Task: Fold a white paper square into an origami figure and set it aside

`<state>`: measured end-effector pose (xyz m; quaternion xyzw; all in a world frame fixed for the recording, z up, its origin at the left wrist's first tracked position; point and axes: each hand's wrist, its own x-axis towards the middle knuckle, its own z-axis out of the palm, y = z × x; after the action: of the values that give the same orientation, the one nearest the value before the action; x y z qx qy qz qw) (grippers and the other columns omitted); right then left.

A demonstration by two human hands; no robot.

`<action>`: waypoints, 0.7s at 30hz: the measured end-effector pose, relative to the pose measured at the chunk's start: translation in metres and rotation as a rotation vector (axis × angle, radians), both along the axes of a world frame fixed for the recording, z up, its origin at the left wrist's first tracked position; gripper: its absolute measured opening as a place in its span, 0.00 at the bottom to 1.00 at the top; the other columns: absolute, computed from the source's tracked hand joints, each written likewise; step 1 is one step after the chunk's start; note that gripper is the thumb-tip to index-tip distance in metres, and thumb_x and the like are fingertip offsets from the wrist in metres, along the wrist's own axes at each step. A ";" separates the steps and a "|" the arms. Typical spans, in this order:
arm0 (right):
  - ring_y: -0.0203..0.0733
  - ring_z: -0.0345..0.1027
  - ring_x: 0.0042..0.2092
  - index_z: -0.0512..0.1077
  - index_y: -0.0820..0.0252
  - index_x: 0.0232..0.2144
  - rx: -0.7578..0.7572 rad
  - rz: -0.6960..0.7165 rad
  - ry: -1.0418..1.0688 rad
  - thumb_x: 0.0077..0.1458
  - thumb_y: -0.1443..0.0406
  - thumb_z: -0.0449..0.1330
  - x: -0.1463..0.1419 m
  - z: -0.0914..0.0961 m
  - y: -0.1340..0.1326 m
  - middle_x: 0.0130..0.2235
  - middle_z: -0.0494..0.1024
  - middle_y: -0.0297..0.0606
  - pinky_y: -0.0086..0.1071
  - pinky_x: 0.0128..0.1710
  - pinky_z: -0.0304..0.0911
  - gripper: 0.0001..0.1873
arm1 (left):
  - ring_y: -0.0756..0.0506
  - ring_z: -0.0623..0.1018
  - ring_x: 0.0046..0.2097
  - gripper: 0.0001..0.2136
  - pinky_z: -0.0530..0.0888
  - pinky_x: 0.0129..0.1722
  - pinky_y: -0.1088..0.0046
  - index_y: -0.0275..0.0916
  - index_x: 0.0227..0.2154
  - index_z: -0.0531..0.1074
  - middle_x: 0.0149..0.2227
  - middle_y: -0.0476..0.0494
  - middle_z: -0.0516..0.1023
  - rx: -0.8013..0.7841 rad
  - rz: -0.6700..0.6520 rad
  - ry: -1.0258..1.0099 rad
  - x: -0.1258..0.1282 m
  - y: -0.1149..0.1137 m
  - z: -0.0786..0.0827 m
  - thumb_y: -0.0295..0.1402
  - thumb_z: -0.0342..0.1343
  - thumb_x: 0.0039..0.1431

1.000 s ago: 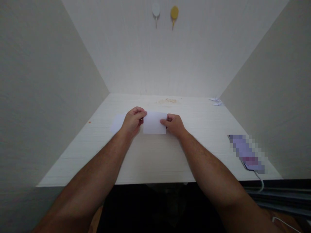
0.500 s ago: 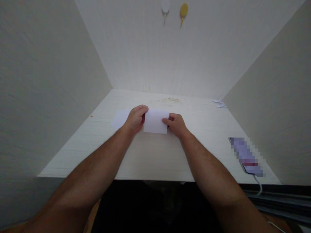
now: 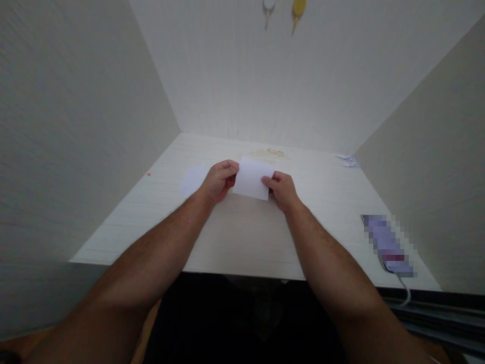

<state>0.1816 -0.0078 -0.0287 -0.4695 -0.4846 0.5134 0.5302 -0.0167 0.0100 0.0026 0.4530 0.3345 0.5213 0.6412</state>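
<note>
A small white sheet of paper (image 3: 251, 178) is held up over the desk between my hands. My left hand (image 3: 221, 178) pinches its left edge, thumb and fingers closed on it. On the right edge, my right hand (image 3: 282, 188) grips the sheet with the thumb lying on its face and the fingers behind. The sheet tilts slightly, its right side lower. Beside my left wrist, more white paper (image 3: 192, 179) lies flat on the desk, partly hidden by that hand.
On the white desk (image 3: 242, 242), a pixelated phone-like device (image 3: 386, 245) with a white cable (image 3: 406, 293) lies at the right. Paper scraps (image 3: 347, 161) sit in the far right corner. Walls enclose three sides; white (image 3: 269, 5) and yellow hooks (image 3: 298, 9) hang on the back one.
The paper has turned a little, its right side dipping, while both hands keep hold of it. The whole view has shifted slightly.
</note>
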 end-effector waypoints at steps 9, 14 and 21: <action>0.32 0.62 0.21 0.70 0.58 0.30 0.048 -0.041 0.023 0.48 0.56 0.64 -0.002 0.008 -0.002 0.21 0.71 0.28 0.28 0.21 0.59 0.12 | 0.52 0.69 0.22 0.12 0.66 0.24 0.75 0.37 0.20 0.67 0.21 0.52 0.71 0.002 0.179 0.157 0.003 0.002 -0.006 0.33 0.67 0.39; 0.34 0.71 0.29 0.67 0.51 0.49 0.120 -0.026 0.104 0.44 0.65 0.63 0.000 0.016 -0.004 0.38 0.80 0.34 0.29 0.27 0.66 0.27 | 0.51 0.71 0.24 0.09 0.68 0.26 0.75 0.37 0.22 0.69 0.22 0.52 0.70 0.019 0.325 0.111 0.001 0.009 -0.008 0.30 0.65 0.39; 0.36 0.73 0.37 0.71 0.53 0.39 0.188 0.123 0.083 0.42 0.61 0.68 0.000 0.013 -0.004 0.44 0.77 0.35 0.30 0.31 0.71 0.19 | 0.49 0.74 0.27 0.13 0.71 0.28 0.73 0.36 0.27 0.71 0.27 0.49 0.75 0.008 0.316 0.100 0.004 0.008 -0.008 0.29 0.66 0.36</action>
<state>0.1814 -0.0121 -0.0156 -0.3653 -0.5363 0.5162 0.5590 -0.0125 0.0182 -0.0052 0.4225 0.4309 0.5938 0.5321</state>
